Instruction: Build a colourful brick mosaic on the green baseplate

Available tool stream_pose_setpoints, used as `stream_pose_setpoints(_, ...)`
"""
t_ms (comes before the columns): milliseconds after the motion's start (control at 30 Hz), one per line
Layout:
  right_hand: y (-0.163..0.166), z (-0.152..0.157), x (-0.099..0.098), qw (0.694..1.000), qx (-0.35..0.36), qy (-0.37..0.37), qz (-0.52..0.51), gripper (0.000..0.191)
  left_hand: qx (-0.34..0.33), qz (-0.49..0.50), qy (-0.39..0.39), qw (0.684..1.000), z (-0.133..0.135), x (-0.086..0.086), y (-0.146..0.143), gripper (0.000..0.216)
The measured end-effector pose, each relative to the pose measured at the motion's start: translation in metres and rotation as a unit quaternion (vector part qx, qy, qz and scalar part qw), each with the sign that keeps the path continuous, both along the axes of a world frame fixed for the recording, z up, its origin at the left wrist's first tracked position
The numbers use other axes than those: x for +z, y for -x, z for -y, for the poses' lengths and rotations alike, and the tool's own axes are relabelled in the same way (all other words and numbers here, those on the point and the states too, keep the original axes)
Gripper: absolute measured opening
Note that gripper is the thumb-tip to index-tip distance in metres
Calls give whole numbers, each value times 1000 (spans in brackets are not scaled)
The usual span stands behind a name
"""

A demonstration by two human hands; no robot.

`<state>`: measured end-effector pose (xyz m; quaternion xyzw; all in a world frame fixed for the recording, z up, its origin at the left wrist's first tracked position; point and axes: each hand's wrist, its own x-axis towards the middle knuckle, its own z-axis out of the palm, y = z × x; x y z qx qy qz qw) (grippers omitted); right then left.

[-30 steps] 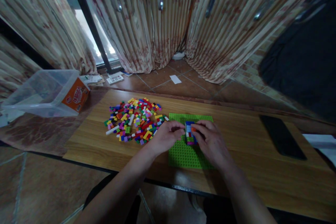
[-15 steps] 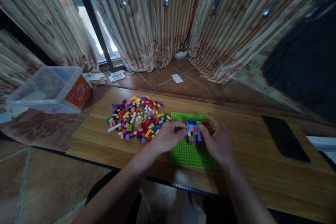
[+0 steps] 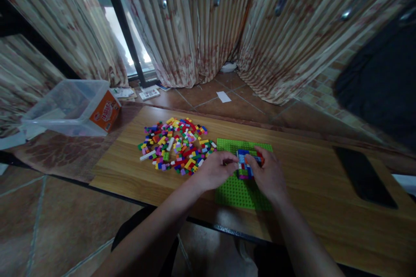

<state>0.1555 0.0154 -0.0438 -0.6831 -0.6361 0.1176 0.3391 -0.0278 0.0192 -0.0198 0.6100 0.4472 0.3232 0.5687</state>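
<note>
On a green baseplate (image 3: 234, 197), a multicoloured brick build (image 3: 243, 169) is grasped at its 3 o'clock side by the right hand (image 3: 268, 175); its 9 o'clock edge is met by the left hand (image 3: 214, 169), whose grip cannot be told. Loose bricks (image 3: 188, 152) are spread at 9 o'clock, striped curtains (image 3: 182, 43) hung at 12.

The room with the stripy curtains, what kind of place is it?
It's probably a room in somebody's home. Long patterned curtains hang down to a tiled floor, and a pile of colourful toy bricks lies on a wooden table.
</note>
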Motion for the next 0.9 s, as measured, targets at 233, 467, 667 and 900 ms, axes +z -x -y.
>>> stream_pose_setpoints(233, 0, -1, -2, 1000, -4, 11, 5, 57, -2, 11, -4, 1000, 1, 0, 1, 16)
stream_pose_setpoints(467, 4, 0, -3, 1000, -19, 11, 1, 57, 52, 68, 49, 995, -3, 14, 17, 17)
stream_pose_setpoints(667, 0, 1, -2, 1000, -12, 15, -24, 58, 116, 76, 48, 989, -15, 23, 42, 17)
stream_pose_setpoints(900, -10, 6, 21, 984, -80, 97, -128, 63, 153, 35, -12, 988, -26, 33, 86, 20)
